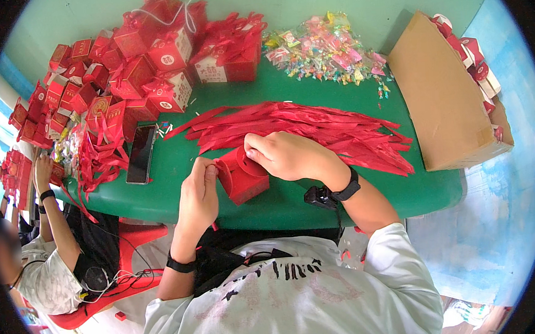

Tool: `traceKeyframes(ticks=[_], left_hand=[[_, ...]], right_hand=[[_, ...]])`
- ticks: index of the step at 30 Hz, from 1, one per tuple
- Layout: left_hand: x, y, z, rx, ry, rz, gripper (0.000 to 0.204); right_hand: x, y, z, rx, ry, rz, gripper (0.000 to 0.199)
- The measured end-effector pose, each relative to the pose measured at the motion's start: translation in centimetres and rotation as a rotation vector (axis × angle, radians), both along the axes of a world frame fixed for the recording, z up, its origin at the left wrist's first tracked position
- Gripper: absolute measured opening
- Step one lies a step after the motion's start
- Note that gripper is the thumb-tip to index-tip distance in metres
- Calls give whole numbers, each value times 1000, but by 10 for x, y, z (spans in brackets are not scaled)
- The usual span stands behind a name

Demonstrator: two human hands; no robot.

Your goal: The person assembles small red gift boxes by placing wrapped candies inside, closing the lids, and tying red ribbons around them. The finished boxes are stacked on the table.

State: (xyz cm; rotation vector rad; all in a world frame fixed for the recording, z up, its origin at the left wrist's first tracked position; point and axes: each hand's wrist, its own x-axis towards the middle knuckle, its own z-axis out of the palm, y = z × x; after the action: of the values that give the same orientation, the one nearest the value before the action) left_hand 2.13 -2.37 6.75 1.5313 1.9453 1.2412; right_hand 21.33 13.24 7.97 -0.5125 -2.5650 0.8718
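Left hand [198, 192] and right hand [294, 155] pinch the upper edges of a red box [248, 188], seemingly unfinished. Ribboned boxes [132, 78] pile far left; loose red ribbons [289, 129] lie beyond, apparently unused.

From the red box [244, 184], ribbons [302, 128] bar the way from 11 to nearly 3 o'clock; the phone [141, 155] blocks 9:30. Bare table [419, 189] leaves passage just past 3, below the carton [450, 107].

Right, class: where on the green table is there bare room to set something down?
Bare green tabletop shows between the candy pile and the red ribbons, and between the phone and the left hand. The back left is crowded with red boxes.
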Motion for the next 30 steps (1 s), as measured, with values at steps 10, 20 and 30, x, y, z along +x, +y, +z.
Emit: traceKeyframes(ticks=[10, 20, 30], left_hand=[[2, 8, -12, 128, 405, 12, 28], [5, 14, 5, 90, 693, -62, 13], [-12, 35, 15, 65, 864, -153, 13]], right_hand=[[-5, -2, 7, 188, -76, 52, 36], [2, -17, -9, 330, -32, -27, 19], [2, 4, -8, 362, 51, 149, 42]])
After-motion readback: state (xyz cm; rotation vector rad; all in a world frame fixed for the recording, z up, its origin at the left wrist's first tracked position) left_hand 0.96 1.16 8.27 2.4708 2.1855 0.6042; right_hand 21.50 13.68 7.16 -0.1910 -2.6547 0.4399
